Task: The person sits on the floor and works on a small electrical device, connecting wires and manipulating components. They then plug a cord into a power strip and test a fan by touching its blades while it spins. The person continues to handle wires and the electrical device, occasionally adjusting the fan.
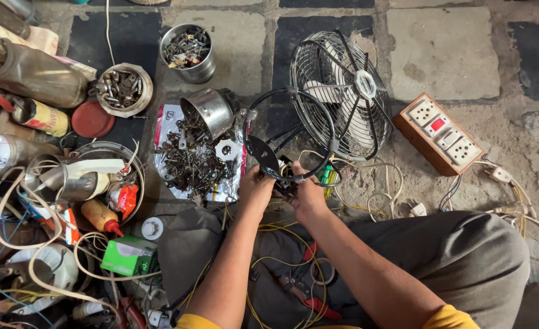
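- Left hand (256, 187) was curled shut on the near rim of a black wire ring guard (289, 135), gripping it beside a dark flat blade piece (263, 155).
- Right hand (306, 194) was closed around the same ring just to the right; its fingers were tucked under, so exactly what they pinched could not be told.
- Ring guard was held over the stone floor (446, 52), centre of scene, just near of a small metal-caged table fan (341, 91) that lay tilted on the floor, its grille touching or overlapping the ring's far side.
- Thin yellow wires (281, 234) ran from under the hands across the grey-trousered lap (464, 256); red-handled pliers (309, 298) lay on the lap, near.
- Right of the fan: a brown wooden switchboard with white sockets and a red switch (443, 135), white cables trailing off to the right.
- Left of the hands: a tipped shiny steel cup (211, 111) spilling dark rusty screws and small parts onto a sheet of paper (193, 159).
- Further away, an upright steel can of mixed hardware (189, 52) and a round tin of bolts (123, 89).
- Far left: a pan of bottles and tubes (92, 183); a green cardboard box (129, 256) near it.
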